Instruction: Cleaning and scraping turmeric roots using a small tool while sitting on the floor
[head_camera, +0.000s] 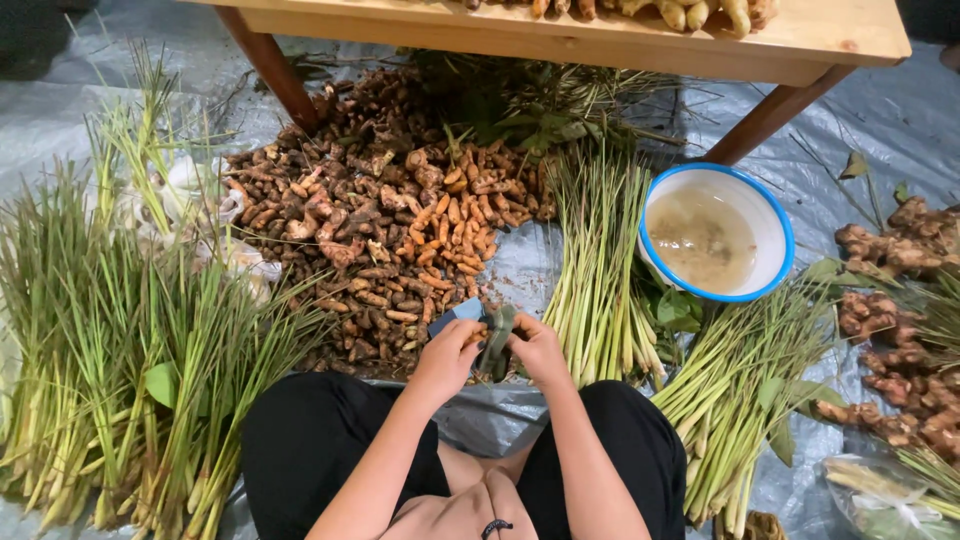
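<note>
Head view: both hands are seen close together above the lap, at the near edge of the root pile (385, 225). The left hand (447, 357) is closed around a small orange root (474, 337), with a blue-grey piece, possibly a tool handle or cloth, showing above the knuckles. The right hand (538, 347) is closed on a dark green scrubbing cloth (496, 342), which is pressed against the root. Neither grip is open; the fingers of both are curled tight.

For good work, the root is best held firmly near one end and turned a little at a time, so that each side is brought under the cloth. Pressure is best kept light, since the skin is judged to be thin.

A white bowl with a blue rim (785, 225), filled with cloudy water, stands to the right, near the hands. Lemongrass bundles (598, 270) lie between the pile and the bowl. A wooden worktop (560, 40) stands beyond the pile, over a grey floor sheet (810, 130).
</note>
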